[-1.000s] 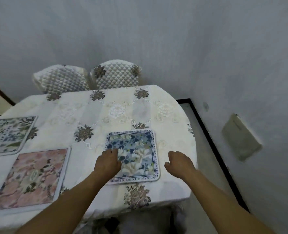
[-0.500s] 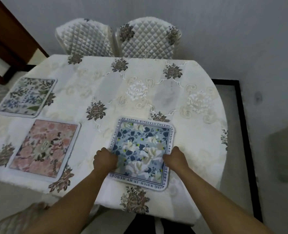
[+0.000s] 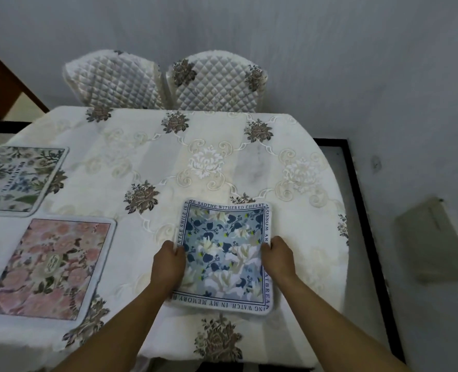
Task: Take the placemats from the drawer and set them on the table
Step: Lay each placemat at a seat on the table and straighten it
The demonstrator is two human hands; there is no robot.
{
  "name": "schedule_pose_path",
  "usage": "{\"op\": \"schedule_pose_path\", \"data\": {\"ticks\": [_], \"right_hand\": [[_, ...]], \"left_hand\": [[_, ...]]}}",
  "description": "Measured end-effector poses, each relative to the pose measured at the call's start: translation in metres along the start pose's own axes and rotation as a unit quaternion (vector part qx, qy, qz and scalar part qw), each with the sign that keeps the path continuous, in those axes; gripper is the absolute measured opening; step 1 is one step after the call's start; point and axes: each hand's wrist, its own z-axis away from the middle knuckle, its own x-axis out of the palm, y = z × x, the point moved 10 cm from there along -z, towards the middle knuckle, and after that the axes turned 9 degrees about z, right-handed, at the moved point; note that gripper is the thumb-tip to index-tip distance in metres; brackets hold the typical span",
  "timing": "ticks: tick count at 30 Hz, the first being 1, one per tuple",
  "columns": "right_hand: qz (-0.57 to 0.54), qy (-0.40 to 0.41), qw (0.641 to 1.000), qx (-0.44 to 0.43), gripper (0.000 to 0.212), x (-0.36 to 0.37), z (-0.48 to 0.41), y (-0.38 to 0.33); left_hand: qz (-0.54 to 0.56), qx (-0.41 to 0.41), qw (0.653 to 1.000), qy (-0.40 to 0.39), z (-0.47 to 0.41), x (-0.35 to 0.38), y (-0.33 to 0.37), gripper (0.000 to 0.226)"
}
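Gripping the blue placemat [image 3: 225, 253] with left hand [image 3: 168, 261] at its 9 o'clock edge and right hand [image 3: 277, 257] at 3 o'clock, fingers [image 3: 173, 247] curled onto both borders. Laid flat at the table's [image 3: 327, 167] 6 o'clock, near the rim. Risks bunching the tablecloth [image 3: 131, 157] or overhanging that rim if pulled closer.

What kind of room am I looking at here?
Probably a home dining room: a cloth-covered table, two quilted chairs at its far side, and a blue placemat and a pink placemat laid on it.
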Motion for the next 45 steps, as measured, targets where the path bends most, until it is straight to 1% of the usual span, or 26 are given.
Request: {"op": "schedule_pose_path", "data": {"ticks": [4, 7, 11, 15, 17, 21, 24, 27, 30, 35, 39, 42, 45], "right_hand": [[-0.033, 0.037, 0.999, 0.003, 0.023, -0.048, -0.008, 0.003], [-0.052, 0.064, 0.997, 0.008, 0.02, -0.092, -0.019, 0.015], [-0.067, 0.102, 0.993, -0.002, 0.018, -0.157, -0.032, 0.041], [-0.103, 0.133, 0.986, -0.017, 0.015, -0.233, -0.054, 0.085], [-0.099, 0.138, 0.985, -0.029, 0.015, -0.277, -0.065, 0.106], [-0.078, 0.161, 0.983, -0.05, 0.016, -0.358, -0.083, 0.141], [-0.067, 0.174, 0.981, -0.059, 0.018, -0.396, -0.105, 0.157], [-0.038, 0.173, 0.981, -0.084, 0.018, -0.417, -0.13, 0.156], [-0.027, 0.163, 0.982, -0.094, 0.02, -0.428, -0.156, 0.149], [-0.046, 0.133, 0.984, -0.105, 0.021, -0.444, -0.214, 0.13], [-0.03, 0.13, 0.983, -0.127, 0.022, -0.468, -0.276, 0.098], [-0.012, 0.142, 0.982, -0.125, 0.024, -0.491, -0.323, 0.073], [0.014, 0.15, 0.98, -0.131, 0.024, -0.514, -0.371, 0.048]], "left_hand": [[0.055, 0.046, 0.997, -0.006, 0.014, 0.009, 0.05, 0.021], [0.09, 0.074, 0.993, -0.006, 0.03, 0.03, 0.095, 0.019], [0.096, 0.102, 0.99, 0.006, 0.057, 0.072, 0.151, 0.021], [0.077, 0.13, 0.988, 0.042, 0.091, 0.118, 0.208, 0.025], [0.079, 0.145, 0.984, 0.061, 0.112, 0.142, 0.237, 0.027], [0.075, 0.142, 0.985, 0.059, 0.139, 0.191, 0.284, 0.03], [0.056, 0.134, 0.987, 0.061, 0.15, 0.214, 0.317, 0.028], [0.045, 0.139, 0.987, 0.064, 0.152, 0.227, 0.344, 0.025], [0.017, 0.137, 0.989, 0.061, 0.139, 0.234, 0.359, 0.027], [-0.004, 0.123, 0.992, 0.035, 0.09, 0.25, 0.384, 0.028], [0.032, 0.117, 0.992, 0.035, 0.032, 0.272, 0.417, 0.03], [0.052, 0.123, 0.99, 0.043, -0.017, 0.288, 0.454, 0.03], [0.058, 0.107, 0.992, 0.036, -0.062, 0.307, 0.491, 0.03]]}}
